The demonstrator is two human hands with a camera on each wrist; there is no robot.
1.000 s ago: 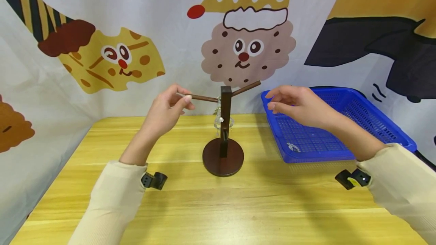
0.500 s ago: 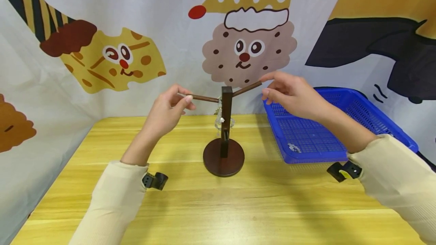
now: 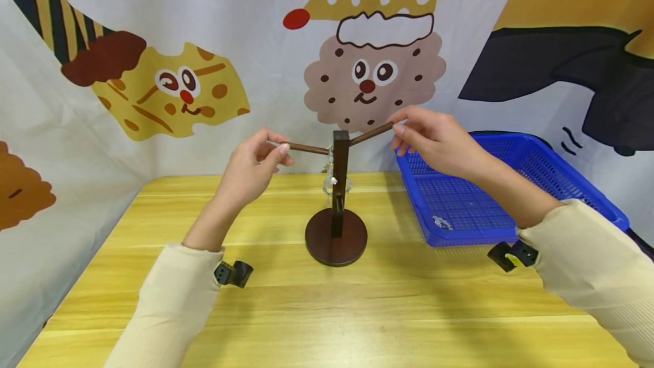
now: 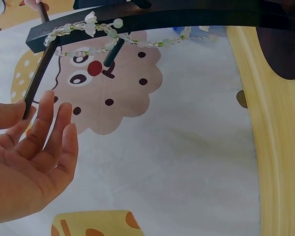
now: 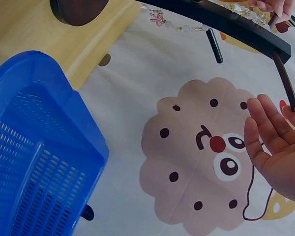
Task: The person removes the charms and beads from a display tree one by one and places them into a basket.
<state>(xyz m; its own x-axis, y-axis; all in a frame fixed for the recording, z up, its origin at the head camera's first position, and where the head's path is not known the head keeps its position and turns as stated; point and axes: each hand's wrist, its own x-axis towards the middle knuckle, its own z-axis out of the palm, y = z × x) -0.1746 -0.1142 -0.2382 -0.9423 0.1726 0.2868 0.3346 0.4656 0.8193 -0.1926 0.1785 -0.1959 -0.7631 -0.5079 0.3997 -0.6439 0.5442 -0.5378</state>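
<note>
A dark brown wooden jewelry stand [image 3: 339, 172] with a round base stands upright on the table, its pegs slanting out sideways near the top. My left hand [image 3: 255, 161] pinches the tip of the left peg [image 4: 37, 78] between thumb and forefinger, the other fingers spread loosely. At the other side my right hand [image 3: 434, 139] pinches the end of the right peg [image 5: 285, 81]. Clear and white beaded bracelets [image 4: 108, 37] hang from the left peg close to the post, with green beads and pale flower shapes. A further short peg [image 5: 214, 46] juts out lower on the post.
A blue plastic basket [image 3: 424, 223] sits at the right rear of the table, below my right forearm. Inside it, near the front left corner, lies a small beaded piece [image 3: 441, 222]. Behind the wooden table [image 3: 327, 311] hangs a cloth [image 3: 276, 61] printed with cartoon figures.
My right hand has moved left and up from above the basket to the right peg's tip, and its thumb has closed in on it. The left hand keeps its pinch.
</note>
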